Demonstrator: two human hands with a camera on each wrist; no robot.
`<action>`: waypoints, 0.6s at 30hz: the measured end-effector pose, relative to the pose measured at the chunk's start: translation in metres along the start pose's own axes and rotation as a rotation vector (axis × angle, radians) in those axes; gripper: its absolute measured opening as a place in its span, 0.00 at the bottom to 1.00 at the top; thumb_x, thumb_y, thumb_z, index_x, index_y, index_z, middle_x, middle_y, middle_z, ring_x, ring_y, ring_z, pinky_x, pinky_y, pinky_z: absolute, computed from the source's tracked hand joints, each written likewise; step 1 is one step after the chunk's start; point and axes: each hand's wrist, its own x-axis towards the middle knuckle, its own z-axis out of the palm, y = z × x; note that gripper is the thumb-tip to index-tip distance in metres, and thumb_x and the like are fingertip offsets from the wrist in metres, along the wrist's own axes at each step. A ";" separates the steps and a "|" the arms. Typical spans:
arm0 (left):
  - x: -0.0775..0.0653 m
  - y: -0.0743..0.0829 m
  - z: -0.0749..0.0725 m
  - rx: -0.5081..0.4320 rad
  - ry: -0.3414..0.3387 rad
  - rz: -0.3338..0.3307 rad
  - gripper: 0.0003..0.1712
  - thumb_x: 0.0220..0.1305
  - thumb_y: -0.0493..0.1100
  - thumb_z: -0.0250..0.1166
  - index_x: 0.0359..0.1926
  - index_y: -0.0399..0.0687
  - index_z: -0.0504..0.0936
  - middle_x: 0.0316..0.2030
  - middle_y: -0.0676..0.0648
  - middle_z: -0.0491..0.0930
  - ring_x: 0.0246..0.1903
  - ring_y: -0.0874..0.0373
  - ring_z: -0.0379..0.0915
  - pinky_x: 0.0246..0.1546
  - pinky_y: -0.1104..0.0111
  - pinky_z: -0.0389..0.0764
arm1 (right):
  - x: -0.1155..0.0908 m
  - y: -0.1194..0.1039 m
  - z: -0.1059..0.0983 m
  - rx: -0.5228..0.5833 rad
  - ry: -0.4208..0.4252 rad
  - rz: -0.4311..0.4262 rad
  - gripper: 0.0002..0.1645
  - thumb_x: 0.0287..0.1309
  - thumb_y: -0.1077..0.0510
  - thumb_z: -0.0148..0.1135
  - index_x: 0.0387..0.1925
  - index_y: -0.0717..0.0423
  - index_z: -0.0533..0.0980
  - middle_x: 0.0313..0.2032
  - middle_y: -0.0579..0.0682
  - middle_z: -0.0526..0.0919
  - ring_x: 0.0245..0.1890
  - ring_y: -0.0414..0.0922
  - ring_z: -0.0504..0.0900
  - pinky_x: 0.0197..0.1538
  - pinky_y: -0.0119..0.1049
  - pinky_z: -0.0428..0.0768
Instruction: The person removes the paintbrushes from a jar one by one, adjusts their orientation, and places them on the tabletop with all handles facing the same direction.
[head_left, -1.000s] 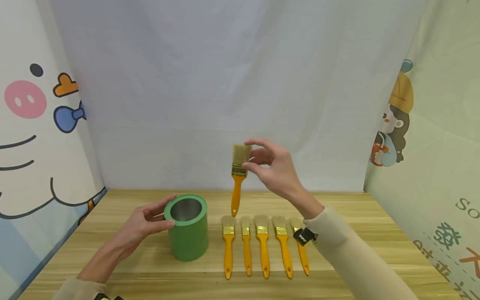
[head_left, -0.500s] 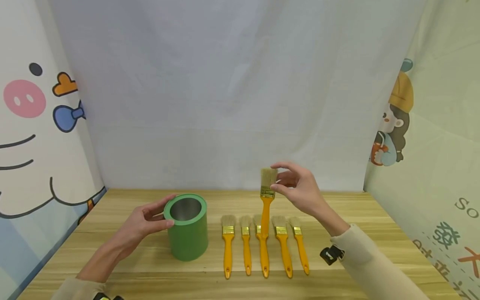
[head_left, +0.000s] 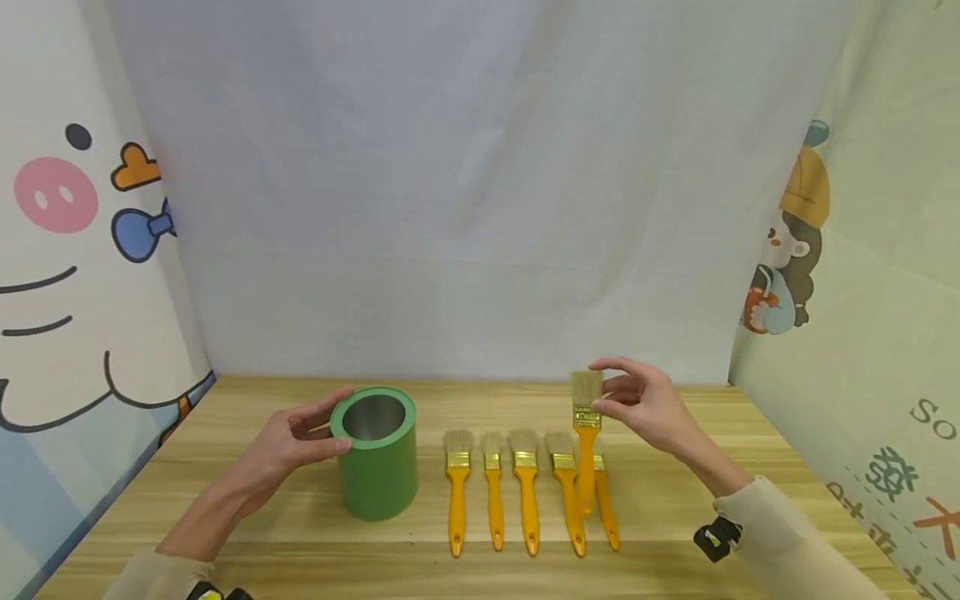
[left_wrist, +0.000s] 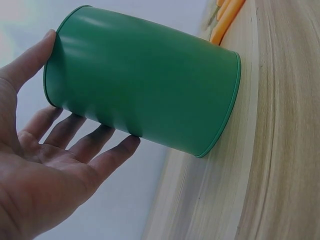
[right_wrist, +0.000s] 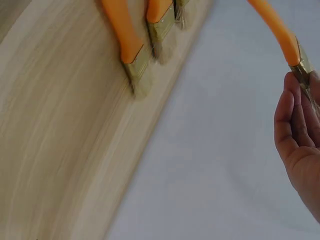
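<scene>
A green metal can (head_left: 378,483) stands upright on the wooden table, its open mouth tilted into view. My left hand (head_left: 292,442) holds it from the left near the rim; the left wrist view shows the thumb at the top edge and the fingers along the side of the can (left_wrist: 140,80). My right hand (head_left: 651,408) pinches a paintbrush (head_left: 587,442) by its metal band and bristles. This brush hangs handle down above the right end of a row of paintbrushes (head_left: 528,500), overlapping two of them. In the right wrist view, its orange handle (right_wrist: 280,35) points away from the fingers.
Several yellow-handled paintbrushes lie side by side, bristles away from me, right of the can on the wooden table (head_left: 300,550). A pale cloth (head_left: 450,208) hangs behind the table. Printed cloths with cartoon figures stand at both sides.
My right hand has carried the paintbrush rightward and down, from above the row's left part to its right end. My left hand and the can stay in place.
</scene>
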 end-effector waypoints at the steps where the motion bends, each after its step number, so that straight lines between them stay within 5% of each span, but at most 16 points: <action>1: 0.000 0.000 0.000 0.000 0.000 0.002 0.46 0.70 0.38 0.70 0.82 0.38 0.58 0.78 0.36 0.61 0.70 0.28 0.63 0.65 0.44 0.73 | -0.002 0.003 -0.003 0.002 -0.010 0.016 0.27 0.64 0.69 0.72 0.64 0.64 0.77 0.42 0.59 0.89 0.37 0.47 0.89 0.42 0.37 0.87; 11: 0.001 0.001 0.001 0.001 0.000 -0.001 0.46 0.70 0.38 0.71 0.82 0.38 0.58 0.78 0.37 0.60 0.71 0.28 0.63 0.64 0.47 0.74 | -0.025 0.032 -0.034 0.070 -0.119 0.179 0.30 0.68 0.66 0.70 0.68 0.71 0.72 0.46 0.64 0.87 0.40 0.48 0.90 0.46 0.41 0.88; 18: 0.001 0.001 0.002 0.004 0.006 -0.002 0.46 0.70 0.38 0.71 0.82 0.39 0.58 0.78 0.38 0.60 0.70 0.28 0.63 0.63 0.49 0.76 | -0.032 0.056 -0.046 0.139 -0.192 0.263 0.35 0.68 0.67 0.69 0.70 0.75 0.67 0.44 0.65 0.87 0.38 0.51 0.89 0.47 0.53 0.87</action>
